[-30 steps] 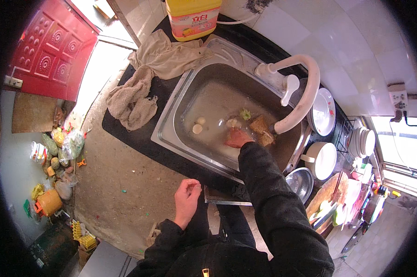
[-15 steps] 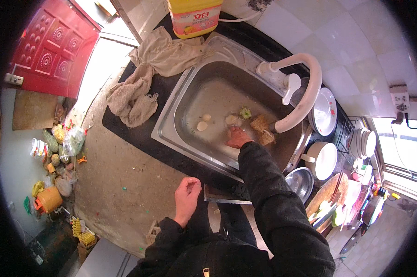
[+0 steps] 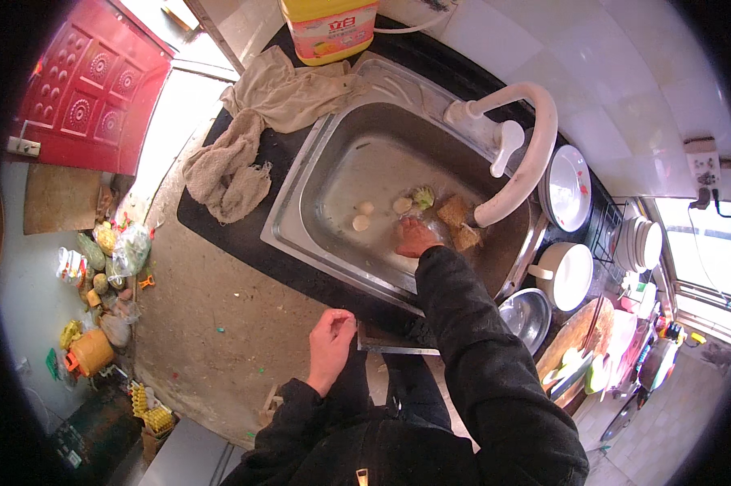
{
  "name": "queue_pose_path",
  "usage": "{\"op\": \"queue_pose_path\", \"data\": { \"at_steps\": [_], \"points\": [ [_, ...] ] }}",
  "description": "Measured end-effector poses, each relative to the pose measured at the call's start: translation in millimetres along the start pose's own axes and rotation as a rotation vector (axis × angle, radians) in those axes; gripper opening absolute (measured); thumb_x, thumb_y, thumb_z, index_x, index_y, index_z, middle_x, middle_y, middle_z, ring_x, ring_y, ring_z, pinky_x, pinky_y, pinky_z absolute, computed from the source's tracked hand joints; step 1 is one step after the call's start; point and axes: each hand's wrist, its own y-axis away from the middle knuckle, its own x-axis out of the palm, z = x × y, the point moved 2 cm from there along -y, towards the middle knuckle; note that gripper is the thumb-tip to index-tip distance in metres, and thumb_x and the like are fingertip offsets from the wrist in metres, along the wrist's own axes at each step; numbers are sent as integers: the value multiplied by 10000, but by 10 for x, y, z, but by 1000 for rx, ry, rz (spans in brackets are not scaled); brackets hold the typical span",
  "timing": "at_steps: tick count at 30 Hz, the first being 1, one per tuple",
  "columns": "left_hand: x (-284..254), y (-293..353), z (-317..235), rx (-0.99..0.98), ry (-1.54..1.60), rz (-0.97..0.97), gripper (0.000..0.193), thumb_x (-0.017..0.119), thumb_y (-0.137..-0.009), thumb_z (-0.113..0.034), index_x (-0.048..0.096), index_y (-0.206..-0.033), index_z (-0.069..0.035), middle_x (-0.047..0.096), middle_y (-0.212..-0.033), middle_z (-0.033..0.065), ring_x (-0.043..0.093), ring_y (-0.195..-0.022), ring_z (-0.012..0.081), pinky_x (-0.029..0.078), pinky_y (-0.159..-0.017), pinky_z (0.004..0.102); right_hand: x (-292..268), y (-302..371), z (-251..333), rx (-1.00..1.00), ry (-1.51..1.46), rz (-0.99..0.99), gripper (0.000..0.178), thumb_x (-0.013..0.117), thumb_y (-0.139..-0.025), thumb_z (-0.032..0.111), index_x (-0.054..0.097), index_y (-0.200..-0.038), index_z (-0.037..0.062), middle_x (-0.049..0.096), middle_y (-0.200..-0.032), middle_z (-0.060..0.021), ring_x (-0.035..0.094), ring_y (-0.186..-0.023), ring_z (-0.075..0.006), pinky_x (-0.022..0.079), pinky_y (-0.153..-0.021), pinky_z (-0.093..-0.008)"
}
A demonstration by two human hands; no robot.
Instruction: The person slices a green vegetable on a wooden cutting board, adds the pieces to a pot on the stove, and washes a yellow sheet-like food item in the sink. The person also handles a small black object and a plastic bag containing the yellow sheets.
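Pale discs [image 3: 361,223] sit in the sink [image 3: 283,228], near the right hand [image 3: 416,238], its grip impossible to tell, the left hand [image 3: 331,343] outside, fingers curled together, and one hasty sweep could scatter them among those brown chunks [image 3: 453,211]!

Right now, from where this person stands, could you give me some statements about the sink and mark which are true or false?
1. The right hand is inside the sink. True.
2. The left hand is inside it too. False: it is outside, in front of the counter.
3. Pale round pieces lie left of the right hand. True.
4. The faucet is black. False: it is white.
5. A yellow jug stands behind the sink. True.
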Motion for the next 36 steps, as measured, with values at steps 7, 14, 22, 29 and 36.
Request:
{"op": "queue_pose_path", "data": {
  "at_steps": [7,14,22,29,36],
  "points": [
    [10,-12,20,-3,-17,2,59,615,-966,-74,614,-1003,-28,641,-925,19,632,-830,106,512,-753,251,-64,56,38,4,-9,-7,802,726,-704,373,442,-1334,-33,495,-1338,-253,483,-1285,-412,449,-1059,-475],
    [-12,-9,45,-9,-41,4,50,615,-967,-78,613,-989,-33,640,-915,11,628,-813,100,511,-741,247,33,-21,-39,25,-63,20,930,742,-697,354,355,-1446,-41,382,-1486,-277,363,-1399,-419,365,-1149,-457],
    [-13,4,78,-6,-57,20,50,615,-965,-74,614,-984,-28,642,-900,11,627,-801,98,513,-737,247,-23,49,1,-7,-25,76,1040,748,-702,350,233,-1521,-31,300,-1551,-284,298,-1452,-401,331,-1174,-447],
    [-57,-14,-45,-11,-105,58,42,606,-953,-56,617,-973,-21,651,-890,19,626,-795,100,513,-734,257,-188,236,94,93,-104,54,970,686,-760,292,192,-1561,55,344,-1545,-236,360,-1422,-394,377,-1137,-449],
    [108,-125,-273,72,-218,243,59,626,-934,-49,627,-981,-14,638,-865,11,601,-802,88,504,-751,250,-377,935,376,-43,-9,-356,215,641,-787,115,712,-967,22,714,-916,-194,703,-853,-371,563,-749,-479]
  ]
}}
